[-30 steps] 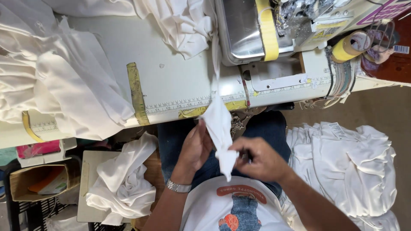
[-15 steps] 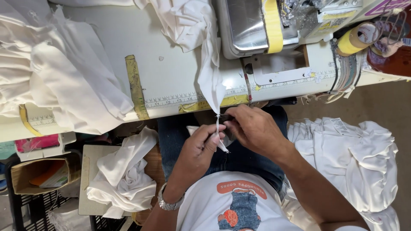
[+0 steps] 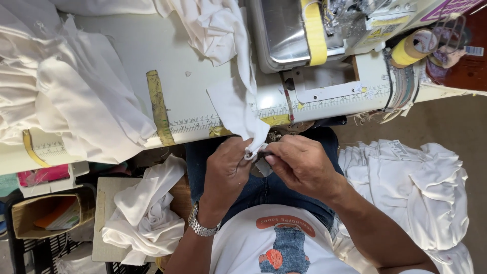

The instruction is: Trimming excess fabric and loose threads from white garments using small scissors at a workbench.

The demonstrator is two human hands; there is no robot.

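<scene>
The lower corner of the white fabric piece (image 3: 238, 109), which hangs off the sewing table (image 3: 127, 56) edge over the lap, is pinched closed between the left hand (image 3: 228, 170) and right hand (image 3: 299, 165), apparently so its edge is kept taut near a small dark tool (image 3: 264, 155) gripped by the right fingers.

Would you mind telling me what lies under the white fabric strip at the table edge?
Under the white fabric strip runs the table's printed ruler tape with yellow tape; the covered stretch is hidden. Both hands, left hand and right hand, pinch its lower end.
</scene>
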